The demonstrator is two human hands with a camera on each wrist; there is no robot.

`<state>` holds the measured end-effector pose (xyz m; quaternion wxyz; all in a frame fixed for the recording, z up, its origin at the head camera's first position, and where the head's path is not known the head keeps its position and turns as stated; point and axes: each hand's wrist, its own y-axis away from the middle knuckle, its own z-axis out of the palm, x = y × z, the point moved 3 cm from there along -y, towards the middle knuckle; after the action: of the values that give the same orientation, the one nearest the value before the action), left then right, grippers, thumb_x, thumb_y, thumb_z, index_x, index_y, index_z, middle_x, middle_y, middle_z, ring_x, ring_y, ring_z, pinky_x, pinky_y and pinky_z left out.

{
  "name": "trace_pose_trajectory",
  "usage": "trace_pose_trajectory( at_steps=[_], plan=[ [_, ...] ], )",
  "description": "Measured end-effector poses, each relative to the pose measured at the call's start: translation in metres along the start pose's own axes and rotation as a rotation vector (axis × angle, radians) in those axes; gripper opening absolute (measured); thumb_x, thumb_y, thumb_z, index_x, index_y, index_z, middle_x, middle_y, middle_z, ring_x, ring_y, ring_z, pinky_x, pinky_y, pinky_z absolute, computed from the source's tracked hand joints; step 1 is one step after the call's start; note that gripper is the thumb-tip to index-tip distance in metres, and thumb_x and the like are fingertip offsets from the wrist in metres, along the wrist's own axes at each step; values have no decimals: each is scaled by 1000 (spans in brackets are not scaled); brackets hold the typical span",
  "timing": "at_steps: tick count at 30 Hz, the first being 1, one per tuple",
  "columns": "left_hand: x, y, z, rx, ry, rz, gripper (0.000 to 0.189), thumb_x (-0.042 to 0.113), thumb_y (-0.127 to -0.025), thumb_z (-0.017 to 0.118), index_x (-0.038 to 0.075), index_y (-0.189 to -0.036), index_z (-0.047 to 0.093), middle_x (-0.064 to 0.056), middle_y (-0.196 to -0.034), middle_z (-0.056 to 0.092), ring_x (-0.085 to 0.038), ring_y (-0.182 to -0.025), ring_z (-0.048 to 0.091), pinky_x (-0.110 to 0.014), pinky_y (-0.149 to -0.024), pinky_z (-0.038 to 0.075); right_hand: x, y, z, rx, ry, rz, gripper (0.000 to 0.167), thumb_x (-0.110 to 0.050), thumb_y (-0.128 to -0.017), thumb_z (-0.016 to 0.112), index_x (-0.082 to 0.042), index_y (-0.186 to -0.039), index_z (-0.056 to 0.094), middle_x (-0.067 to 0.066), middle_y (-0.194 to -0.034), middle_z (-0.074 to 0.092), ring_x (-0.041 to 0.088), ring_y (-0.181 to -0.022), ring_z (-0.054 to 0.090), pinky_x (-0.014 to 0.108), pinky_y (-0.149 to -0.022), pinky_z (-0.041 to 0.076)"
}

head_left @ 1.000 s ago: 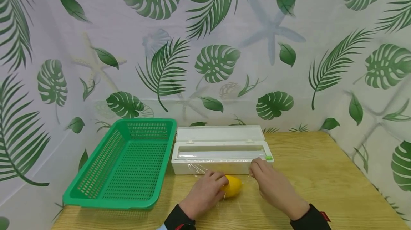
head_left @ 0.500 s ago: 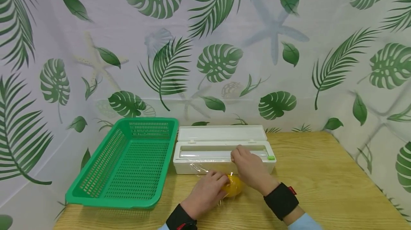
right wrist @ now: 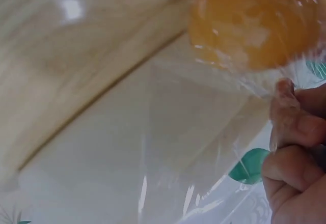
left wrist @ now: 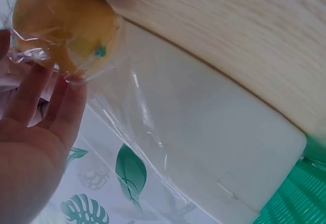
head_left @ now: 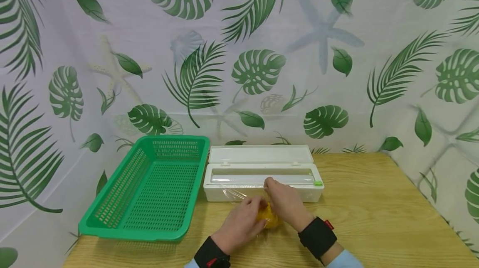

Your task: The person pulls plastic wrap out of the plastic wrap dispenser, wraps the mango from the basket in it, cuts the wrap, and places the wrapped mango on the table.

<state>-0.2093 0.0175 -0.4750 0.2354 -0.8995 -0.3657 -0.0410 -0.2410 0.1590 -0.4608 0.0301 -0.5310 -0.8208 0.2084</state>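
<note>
A yellow rounded fruit lies on the table under clear cling film, close to the front of a white cling film box. My left hand holds the fruit from its left side, thumb and fingertips against it. With curled fingers, my right hand pinches the cling film just above and right of the fruit. Film stretches from the box edge over the fruit, wrinkled around it in the left wrist view. Both hands partly hide the fruit in the head view.
The box's lid stands raised at the back, and a film roll lies inside. A green slider sits at its right end. Left of it stands a green plastic basket on the wooden table. A leaf-print cloth hangs behind.
My right hand has moved left from the box's right end, drawing film over the fruit, then slightly down close to my left hand. The left hand stays on the fruit.
</note>
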Motion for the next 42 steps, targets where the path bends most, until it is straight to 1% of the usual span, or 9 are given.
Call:
trace_pose_trajectory(
  at_steps=[5, 11, 18, 24, 30, 33, 37, 39, 42],
  plan=[
    [-1, 1, 1, 29, 24, 8, 39, 18, -90, 66, 5, -123, 51, -6, -110, 66, -16, -99, 59, -27, -84, 52, 0, 4, 4, 21, 30, -50, 18, -9, -91, 71, -11, -89, 53, -1, -74, 51, 10, -51, 42, 25, -46, 37],
    [0, 1, -2, 7, 29, 0, 41, 26, -92, 65, 8, -128, 54, -3, -107, 68, -19, -100, 56, -30, -84, 50, 2, 6, 7, 79, 42, -83, 17, -10, -89, 74, -13, -86, 57, -2, -72, 55, 12, -52, 48, 24, -47, 42],
    [2, -1, -4, 33, -17, 63, 35, 25, -92, 66, 16, -125, 65, 5, -109, 72, -18, -96, 58, -29, -85, 48, 11, 3, 3, 44, -246, 14, 4, -7, -90, 71, -9, -87, 68, -2, -71, 65, 6, -57, 53, 21, -53, 44],
    [2, -1, -6, 22, -72, 88, 24, 26, -94, 66, 16, -114, 73, 6, -114, 72, -14, -94, 58, -27, -85, 47, 18, 3, -8, -29, -419, 35, 11, -4, -98, 58, -2, -96, 68, -4, -66, 61, 0, -52, 47, 20, -50, 41],
    [3, -1, -7, 17, -82, 82, 24, 25, -93, 67, 14, -114, 73, 4, -114, 72, -14, -93, 58, -25, -83, 48, 20, 11, -20, -137, -551, 111, 18, -1, -101, 48, 0, -108, 65, 6, -81, 71, 5, -54, 51, 21, -47, 39],
    [2, 0, -6, 3, -53, 40, 26, 25, -93, 67, 13, -116, 70, 3, -111, 72, -14, -94, 57, -24, -83, 49, 20, 19, -20, -170, -553, 106, 18, 1, -99, 48, -2, -105, 64, 8, -91, 72, 12, -66, 60, 24, -54, 48],
    [-1, 1, -6, -23, 22, -29, 31, 24, -95, 65, 10, -122, 62, -2, -107, 68, -13, -94, 57, -22, -79, 51, 19, 29, -20, -179, -496, 19, 25, 9, -90, 52, -2, -107, 68, 9, -103, 71, 25, -95, 68, 33, -75, 56],
    [-2, 1, -7, -45, 54, -50, 33, 24, -97, 62, 9, -126, 57, -4, -108, 66, -13, -96, 57, -23, -78, 52, 18, 34, -21, -195, -474, -22, 34, 13, -85, 54, -1, -112, 68, 12, -109, 71, 24, -87, 66, 32, -72, 55],
    [-3, 1, -8, -70, 71, -51, 38, 24, -100, 58, 8, -133, 52, -6, -117, 66, -15, -102, 59, -26, -82, 54, 17, 41, -22, -207, -418, -97, 43, 16, -79, 60, 0, -119, 67, 13, -116, 69, 25, -90, 66, 35, -76, 55]
  ],
)
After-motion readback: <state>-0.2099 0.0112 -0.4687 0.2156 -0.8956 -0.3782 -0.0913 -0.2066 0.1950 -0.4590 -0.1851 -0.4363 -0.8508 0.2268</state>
